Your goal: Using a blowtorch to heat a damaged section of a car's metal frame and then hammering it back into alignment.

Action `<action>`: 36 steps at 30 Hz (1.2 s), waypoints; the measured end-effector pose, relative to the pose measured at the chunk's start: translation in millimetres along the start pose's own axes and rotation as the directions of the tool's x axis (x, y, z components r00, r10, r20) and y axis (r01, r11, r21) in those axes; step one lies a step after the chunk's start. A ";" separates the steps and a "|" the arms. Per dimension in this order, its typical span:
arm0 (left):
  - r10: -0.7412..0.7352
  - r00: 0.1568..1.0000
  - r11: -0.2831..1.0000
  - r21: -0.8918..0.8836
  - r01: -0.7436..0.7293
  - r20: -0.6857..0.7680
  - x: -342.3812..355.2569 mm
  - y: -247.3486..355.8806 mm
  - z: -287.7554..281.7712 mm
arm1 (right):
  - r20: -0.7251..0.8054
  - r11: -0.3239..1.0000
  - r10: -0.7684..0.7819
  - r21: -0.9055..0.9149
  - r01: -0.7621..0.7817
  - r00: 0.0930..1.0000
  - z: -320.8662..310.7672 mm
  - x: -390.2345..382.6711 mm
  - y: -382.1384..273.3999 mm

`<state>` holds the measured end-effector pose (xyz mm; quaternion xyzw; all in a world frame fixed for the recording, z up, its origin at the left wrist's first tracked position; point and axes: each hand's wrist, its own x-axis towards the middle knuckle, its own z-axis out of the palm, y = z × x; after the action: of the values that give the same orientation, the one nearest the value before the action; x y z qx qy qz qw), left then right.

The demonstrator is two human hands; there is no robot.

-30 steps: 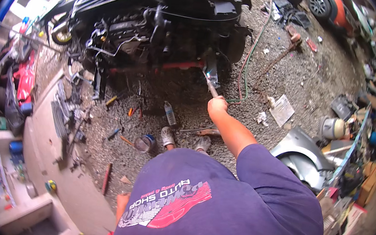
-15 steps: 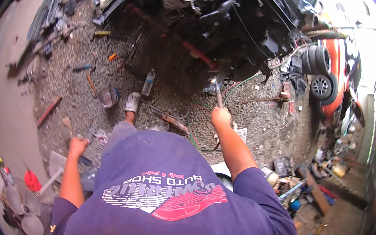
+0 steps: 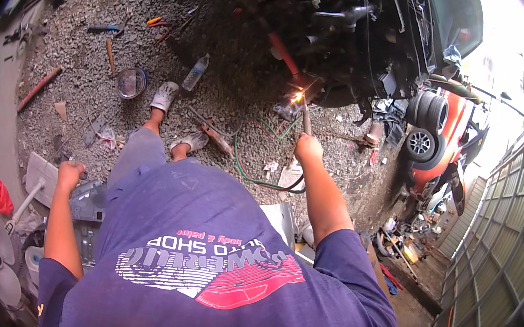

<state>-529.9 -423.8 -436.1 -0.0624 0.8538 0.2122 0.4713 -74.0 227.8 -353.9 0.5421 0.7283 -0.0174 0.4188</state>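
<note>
A gas torch (image 3: 306,121) is in my right hand (image 3: 309,149), with the fingers wrapped round its tube. At its tip burns a bright orange flame (image 3: 297,95), right by the lower end of a red metal bar (image 3: 282,52) under the stripped dark vehicle (image 3: 348,31). Behind the flame lies a crumpled clear plastic piece (image 3: 286,109), partly lost in the glare. My left hand (image 3: 70,174) is closed low at my left side, above a grey metal panel (image 3: 87,200); whether anything is in it I cannot make out.
Green and red hoses (image 3: 237,154) loop over the gravel. Nearby are a water bottle (image 3: 196,73), a clear tub (image 3: 131,83), a hammer (image 3: 111,56) and a red bar (image 3: 39,89). A fan (image 3: 3,247) stands lower left. Tyres (image 3: 434,112) lean against an orange vehicle (image 3: 440,161).
The flame at the torch tip is now bigger and brighter orange, with sparks. My view has shifted, and my left hand sits lower and further left. My right hand still grips the torch.
</note>
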 end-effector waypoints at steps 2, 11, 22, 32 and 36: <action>0.003 1.000 1.000 0.008 -0.004 0.015 6.2 5.1 -0.4 | 0.011 0.999 -0.016 -0.027 0.017 1.000 -3.5 2.5 -3.6; 0.028 0.999 0.999 -0.035 -0.026 0.042 31.7 37.4 -5.8 | 0.071 0.995 -0.019 -0.101 0.026 0.997 -23.2 -10.2 -18.1; 0.009 0.999 0.999 -0.052 -0.007 0.044 41.4 38.8 -7.6 | 0.097 0.993 -0.019 -0.112 0.029 0.995 -30.8 -17.9 -23.9; -0.002 0.999 0.999 -0.036 0.004 0.043 35.3 34.5 -2.5 | 0.104 0.992 -0.013 -0.120 0.026 0.994 -28.9 -14.6 -24.0; 0.007 0.999 0.998 -0.057 -0.004 0.042 35.4 33.6 -1.0 | 0.104 0.992 0.002 -0.126 0.011 0.995 -34.8 -13.5 -24.4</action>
<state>-560.4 -390.6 -454.9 -0.0691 0.8374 0.2390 0.4867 -113.4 224.0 -333.3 0.5112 0.7066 -0.0005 0.4894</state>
